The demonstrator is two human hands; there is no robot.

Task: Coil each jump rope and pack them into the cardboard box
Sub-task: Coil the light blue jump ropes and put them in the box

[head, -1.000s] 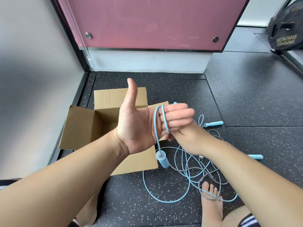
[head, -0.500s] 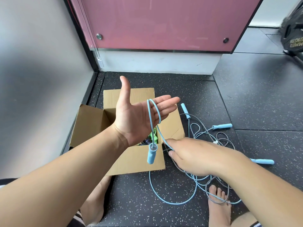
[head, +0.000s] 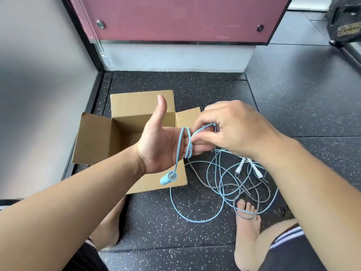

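Observation:
My left hand (head: 163, 146) is held flat over the open cardboard box (head: 97, 141), palm toward me, thumb up and fingers straight. A light blue jump rope (head: 188, 142) is looped around those fingers. Its blue handle (head: 168, 178) dangles below the palm. My right hand (head: 232, 132) pinches the blue cord just beyond the left fingertips. The rest of the blue cord lies in loose loops on the floor (head: 197, 218). A grey jump rope (head: 248, 189) with white handles (head: 256, 170) is tangled among those loops.
The box sits on dark speckled rubber flooring in a corner, with a grey wall (head: 43, 75) at left and a pink panel (head: 175, 16) behind. My bare feet (head: 247, 227) rest near the ropes. A black weight plate (head: 343, 22) stands at the far right.
My right hand rose from below the left hand up to its fingertips, laying another turn of blue cord over the left fingers. The handle swung a little to the left.

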